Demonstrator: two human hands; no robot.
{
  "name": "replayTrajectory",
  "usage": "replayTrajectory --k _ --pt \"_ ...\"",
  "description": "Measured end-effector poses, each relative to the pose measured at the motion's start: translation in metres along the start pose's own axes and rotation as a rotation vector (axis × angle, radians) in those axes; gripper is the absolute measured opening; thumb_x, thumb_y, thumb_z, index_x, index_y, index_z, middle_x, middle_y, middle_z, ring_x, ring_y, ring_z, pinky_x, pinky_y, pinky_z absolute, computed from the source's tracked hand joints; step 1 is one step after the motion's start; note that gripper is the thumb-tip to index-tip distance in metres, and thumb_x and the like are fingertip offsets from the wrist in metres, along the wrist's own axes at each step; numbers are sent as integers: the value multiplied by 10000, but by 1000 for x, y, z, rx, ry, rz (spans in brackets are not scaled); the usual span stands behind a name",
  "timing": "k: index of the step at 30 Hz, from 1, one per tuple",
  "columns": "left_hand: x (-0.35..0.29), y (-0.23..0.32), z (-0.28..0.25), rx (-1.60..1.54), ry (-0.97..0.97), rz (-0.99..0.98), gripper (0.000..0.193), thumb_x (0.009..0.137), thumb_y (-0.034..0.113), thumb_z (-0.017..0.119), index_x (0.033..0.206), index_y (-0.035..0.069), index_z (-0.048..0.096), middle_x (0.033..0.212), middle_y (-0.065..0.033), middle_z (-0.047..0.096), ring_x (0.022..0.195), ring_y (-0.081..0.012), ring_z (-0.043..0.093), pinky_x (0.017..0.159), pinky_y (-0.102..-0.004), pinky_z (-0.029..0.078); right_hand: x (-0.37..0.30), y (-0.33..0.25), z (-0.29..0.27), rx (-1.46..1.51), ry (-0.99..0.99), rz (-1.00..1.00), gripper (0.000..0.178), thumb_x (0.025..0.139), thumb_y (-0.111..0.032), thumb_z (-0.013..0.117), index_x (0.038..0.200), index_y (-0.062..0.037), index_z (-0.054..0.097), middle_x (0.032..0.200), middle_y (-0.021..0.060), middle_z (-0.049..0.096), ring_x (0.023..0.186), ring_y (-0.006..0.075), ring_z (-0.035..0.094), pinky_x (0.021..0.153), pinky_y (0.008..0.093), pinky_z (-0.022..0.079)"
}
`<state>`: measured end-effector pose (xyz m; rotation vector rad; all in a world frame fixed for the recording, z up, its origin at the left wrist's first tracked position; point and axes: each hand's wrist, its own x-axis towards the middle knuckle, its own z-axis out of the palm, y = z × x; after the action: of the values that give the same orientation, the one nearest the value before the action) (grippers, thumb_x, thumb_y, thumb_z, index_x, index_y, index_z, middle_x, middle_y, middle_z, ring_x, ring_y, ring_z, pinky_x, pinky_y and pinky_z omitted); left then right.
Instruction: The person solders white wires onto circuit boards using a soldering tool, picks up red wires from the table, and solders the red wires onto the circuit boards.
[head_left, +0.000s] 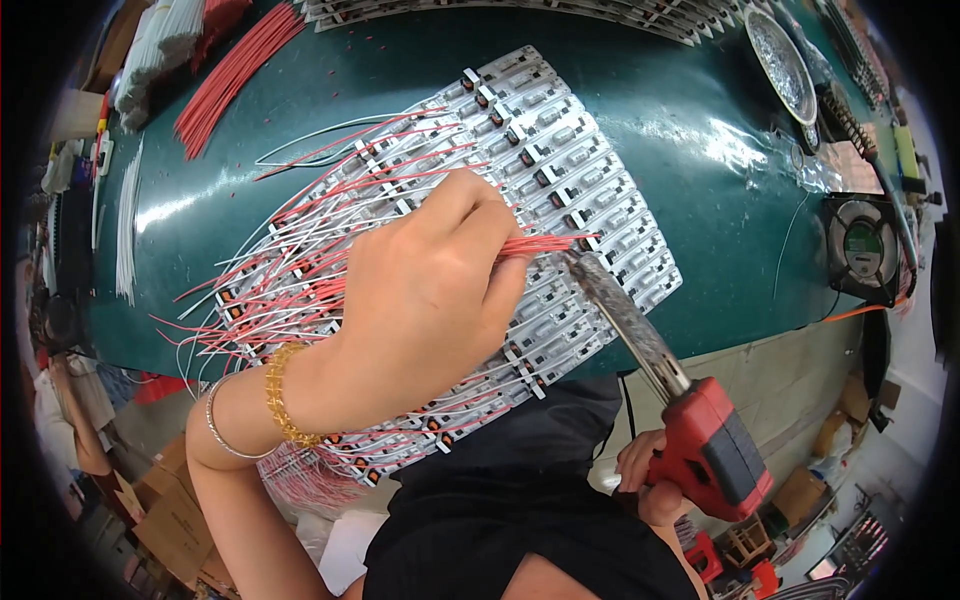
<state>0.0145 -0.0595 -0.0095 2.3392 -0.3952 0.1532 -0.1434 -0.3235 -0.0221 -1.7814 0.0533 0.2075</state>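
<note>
My left hand (430, 275) is closed in a pinch around a bundle of red wires (548, 243), whose ends stick out to the right of the fingers. Below it lies a slanted array of grey-white modules (590, 170) with small black-and-orange parts, and red and white wires trail off its left side. My right hand (645, 475), lower right, is wrapped round a red and black soldering gun (715, 450). The gun's long metal tip points up and left, close to the wire ends; whether it touches them I cannot tell.
Loose red wires (235, 85) and white wire bundles (165, 50) lie at the upper left of the green table (700, 200). A metal dish (782, 70) and a black fan (862, 247) stand at the right. More modules (530, 10) line the far edge. Another person's arm (80, 420) shows at far left.
</note>
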Motion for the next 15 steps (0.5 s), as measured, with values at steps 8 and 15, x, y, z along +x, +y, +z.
replayTrajectory --k 8,15 --pt "0 1 -2 -1 -13 -9 113 735 73 632 740 -7 552 789 -103 524 542 -297 549 469 -373 432 5 -10 16 316 119 22 870 713 -633 607 1252 23 414 456 -31 419 381 110 442 446 242 387" --pt "-1 3 -3 -9 -12 18 95 733 50 633 754 -7 561 790 -104 526 563 -286 559 486 -361 444 11 1 5 361 -110 -170 855 723 -624 607 1245 26 416 447 -30 416 376 108 435 440 239 386"
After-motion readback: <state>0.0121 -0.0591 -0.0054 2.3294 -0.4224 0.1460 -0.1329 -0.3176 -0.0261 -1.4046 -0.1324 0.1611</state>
